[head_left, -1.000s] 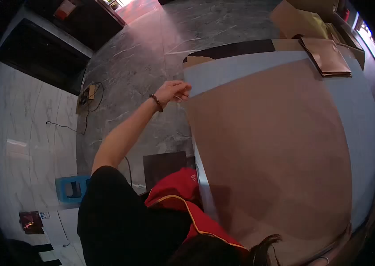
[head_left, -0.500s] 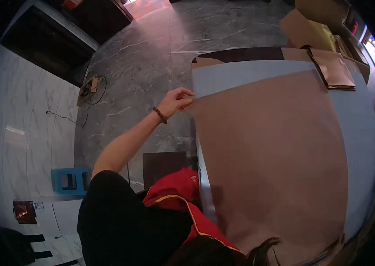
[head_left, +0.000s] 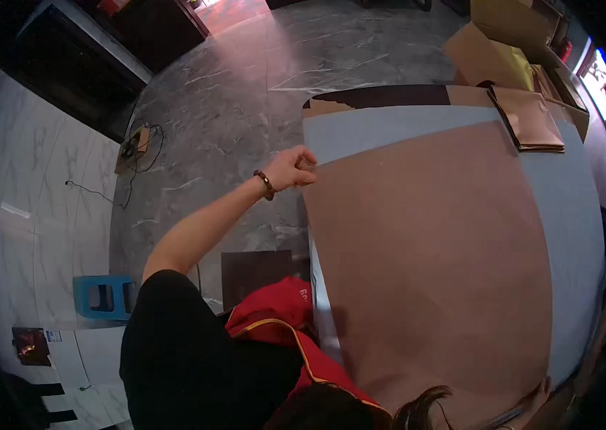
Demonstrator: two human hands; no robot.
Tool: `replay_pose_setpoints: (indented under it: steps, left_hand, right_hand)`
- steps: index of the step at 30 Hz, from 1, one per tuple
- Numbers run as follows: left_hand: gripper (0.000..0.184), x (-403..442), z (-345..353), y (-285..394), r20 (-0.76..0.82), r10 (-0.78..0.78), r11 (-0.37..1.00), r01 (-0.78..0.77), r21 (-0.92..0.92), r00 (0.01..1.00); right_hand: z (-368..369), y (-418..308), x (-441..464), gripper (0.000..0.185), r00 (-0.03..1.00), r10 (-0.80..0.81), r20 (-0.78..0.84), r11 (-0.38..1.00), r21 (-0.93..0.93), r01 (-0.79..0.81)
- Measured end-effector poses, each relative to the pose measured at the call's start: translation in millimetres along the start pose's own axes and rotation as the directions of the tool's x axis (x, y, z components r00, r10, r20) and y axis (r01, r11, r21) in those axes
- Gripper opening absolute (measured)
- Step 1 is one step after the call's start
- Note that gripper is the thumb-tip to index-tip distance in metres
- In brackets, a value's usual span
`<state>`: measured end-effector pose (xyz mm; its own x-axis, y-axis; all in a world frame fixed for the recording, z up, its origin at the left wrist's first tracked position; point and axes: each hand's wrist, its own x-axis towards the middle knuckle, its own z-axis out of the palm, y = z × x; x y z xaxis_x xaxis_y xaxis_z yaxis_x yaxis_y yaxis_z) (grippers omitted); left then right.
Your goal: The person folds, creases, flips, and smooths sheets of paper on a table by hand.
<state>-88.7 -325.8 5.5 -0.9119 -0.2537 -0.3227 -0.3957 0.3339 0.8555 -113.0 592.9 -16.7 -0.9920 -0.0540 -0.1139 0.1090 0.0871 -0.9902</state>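
Observation:
A large, thin brown sheet (head_left: pixel 439 251) lies slantwise over a pale blue-grey surface (head_left: pixel 575 236). My left hand (head_left: pixel 294 168), with a beaded bracelet on the wrist, is at the sheet's upper left corner. Its thumb and fingers are pinched together on that corner. My right hand cannot be made out. The lower right end of the sheet is dim, with a dark narrow object (head_left: pixel 509 416) beside it. Whether the sheet is cloth or paper is unclear.
A folded, shiny copper-brown bundle (head_left: pixel 530 120) rests at the far right corner. Behind it stand open cardboard boxes (head_left: pixel 493 57). On the left are a blue plastic stool (head_left: pixel 102 297) and a small wooden box with a cable (head_left: pixel 132 149). A red garment (head_left: pixel 274 301) is below my arm.
The view has shifted slightly, so most things appear a little further left and lower. My left hand stays at the sheet's corner, its fingers curled a bit more.

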Motion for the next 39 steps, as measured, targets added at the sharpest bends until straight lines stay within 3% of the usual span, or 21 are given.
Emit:
replay_pose_setpoints:
  steps: [6,13,15,18,23,24,25,32,33,35,37,39]
  left_hand:
    - [0.026,-8.6,-3.8,3.7,0.005,-0.012,1.0,0.012,-0.025,1.0]
    - [0.019,-12.8,-9.7,-5.1,-0.011,-0.135,0.99,0.134,-0.043,0.991]
    - [0.018,-12.0,-11.3,-12.3,0.0,-0.117,0.992,0.117,-0.055,0.993]
    - [0.017,-9.3,-10.9,-20.5,-0.008,-0.108,0.991,0.107,-0.08,0.994]
    - [0.02,-6.2,-12.0,-24.1,0.044,-0.121,0.974,0.128,-0.185,0.992]
    - [0.021,-7.7,-11.4,-21.4,0.039,-0.123,0.969,0.128,-0.21,0.992]
    - [0.023,-9.0,-10.5,-18.1,0.034,-0.124,0.964,0.128,-0.235,0.992]
    - [0.038,-17.9,0.4,-22.0,0.015,-0.052,0.98,0.054,-0.191,0.999]
    - [0.04,-21.3,6.5,-15.3,-0.044,-0.054,0.985,0.047,-0.163,0.998]
    - [0.045,-20.9,16.7,-19.8,-0.18,-0.089,0.967,0.041,-0.253,0.98]
    - [0.052,-23.4,33.7,-9.0,-0.359,-0.221,0.876,0.023,-0.481,0.907]
    - [0.06,-18.5,46.8,-28.5,-0.376,-0.236,0.853,0.005,-0.522,0.896]
  right_hand:
    - [-7.0,4.2,-7.9,0.047,0.995,-0.038,0.094,0.999,0.022,0.036]
    - [62.5,-30.0,-1.7,0.047,0.976,-0.088,0.199,0.996,0.05,0.08]
    - [60.5,-34.7,6.1,0.047,0.968,-0.104,0.227,0.994,0.053,0.094]
    - [119.7,-65.7,0.7,0.047,0.954,-0.128,0.269,0.991,0.059,0.116]
    - [85.1,-47.3,-5.2,0.047,0.94,-0.158,0.304,0.987,0.066,0.145]
    - [54.4,-13.5,7.2,0.048,0.99,-0.014,-0.14,0.987,-0.16,-0.009]
    - [38.9,10.4,13.6,0.048,0.818,0.035,-0.574,0.927,-0.288,-0.242]
    - [30.2,14.8,14.1,0.051,0.801,0.14,-0.582,0.942,-0.172,-0.289]
    - [30.4,14.5,14.6,0.051,0.788,0.147,-0.597,0.945,-0.15,-0.29]
    - [26.7,10.0,14.7,0.05,0.779,0.177,-0.602,0.925,-0.169,-0.341]
    - [27.9,0.7,17.6,0.049,0.769,0.2,-0.607,0.898,-0.2,-0.391]
    - [46.5,-2.4,19.8,0.039,0.748,0.18,-0.639,0.914,-0.173,-0.367]
